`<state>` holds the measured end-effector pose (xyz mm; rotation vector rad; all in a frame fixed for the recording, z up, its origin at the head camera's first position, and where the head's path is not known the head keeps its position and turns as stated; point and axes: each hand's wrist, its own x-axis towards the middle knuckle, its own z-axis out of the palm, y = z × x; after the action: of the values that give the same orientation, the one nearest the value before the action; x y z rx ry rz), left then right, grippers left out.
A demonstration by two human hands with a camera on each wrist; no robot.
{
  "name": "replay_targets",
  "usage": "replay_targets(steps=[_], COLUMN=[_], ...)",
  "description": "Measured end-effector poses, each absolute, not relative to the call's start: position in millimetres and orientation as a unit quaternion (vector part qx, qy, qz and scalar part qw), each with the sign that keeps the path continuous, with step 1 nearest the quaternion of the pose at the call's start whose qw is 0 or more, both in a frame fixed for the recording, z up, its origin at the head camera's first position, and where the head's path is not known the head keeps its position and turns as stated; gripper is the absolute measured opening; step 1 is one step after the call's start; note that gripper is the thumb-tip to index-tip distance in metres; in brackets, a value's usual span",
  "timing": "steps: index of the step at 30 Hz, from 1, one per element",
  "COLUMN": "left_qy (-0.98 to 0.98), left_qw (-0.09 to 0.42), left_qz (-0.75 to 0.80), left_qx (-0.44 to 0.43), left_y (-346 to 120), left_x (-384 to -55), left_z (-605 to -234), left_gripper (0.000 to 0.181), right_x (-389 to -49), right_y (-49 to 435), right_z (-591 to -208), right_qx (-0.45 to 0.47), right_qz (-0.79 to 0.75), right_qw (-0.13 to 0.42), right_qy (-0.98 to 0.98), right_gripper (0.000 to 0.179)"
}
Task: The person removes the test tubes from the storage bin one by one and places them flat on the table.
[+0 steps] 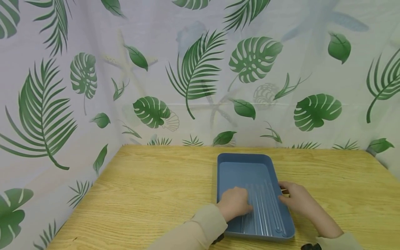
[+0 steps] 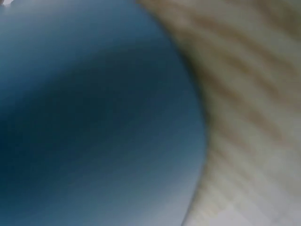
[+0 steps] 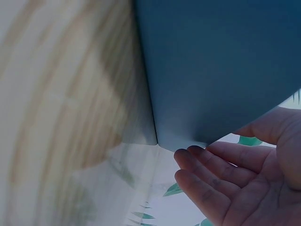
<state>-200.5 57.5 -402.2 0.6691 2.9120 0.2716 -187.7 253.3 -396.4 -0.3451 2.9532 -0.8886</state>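
Observation:
A blue rectangular tray (image 1: 242,170) lies on the wood-grain table, right of the middle in the head view. Several long, clear tubes (image 1: 264,211) lie side by side lengthwise in its nearer part. My left hand (image 1: 235,202) reaches over the left rim, knuckles up, down among the leftmost tubes. Its fingertips are hidden under the hand, so I cannot tell whether they pinch a tube. Against the tray's right outer wall, my right hand (image 1: 297,198) rests with relaxed, slightly bent fingers (image 3: 202,188). The left wrist view shows only the tray wall (image 2: 117,117), blurred and close.
The wood-grain table (image 1: 150,187) extends to both sides of the tray. A white cloth with green leaf prints (image 1: 200,80) hangs behind the table's back edge and along its left side.

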Motion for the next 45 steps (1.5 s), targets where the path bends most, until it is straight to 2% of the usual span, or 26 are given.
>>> replay_targets(steps=[3,9,17,34,41,45], left_qy=[0.967,0.966,0.965,0.961,0.929,0.895], left_qw=[0.081,0.069,0.084,0.085,0.096,0.117], left_qz=[0.096,0.091,0.112,0.182,0.314,0.400], left_qx=[0.220,0.230,0.224,0.188,0.173,0.162], left_y=[57,56,54,48,39,34], left_x=[-202,-203,-200,-209,-216,-220], left_z=[-403,-402,-398,-393,-385,-384], left_gripper=[0.044,0.039,0.045,0.043,0.013,0.014], right_x=[-188,-187,-187,-186,-186,-185], right_y=[253,253,251,249,249,249], right_z=[-397,-396,-396,-396,-397,-397], right_qx=[-0.108,-0.105,-0.105,-0.106,-0.110,-0.108], right_qz=[-0.287,-0.286,-0.288,-0.282,-0.282,-0.284], right_qw=[0.024,0.032,0.030,0.023,0.016,0.022], right_qy=[0.951,0.952,0.951,0.953,0.953,0.952], right_gripper=[0.042,0.042,0.042,0.044,0.044,0.044])
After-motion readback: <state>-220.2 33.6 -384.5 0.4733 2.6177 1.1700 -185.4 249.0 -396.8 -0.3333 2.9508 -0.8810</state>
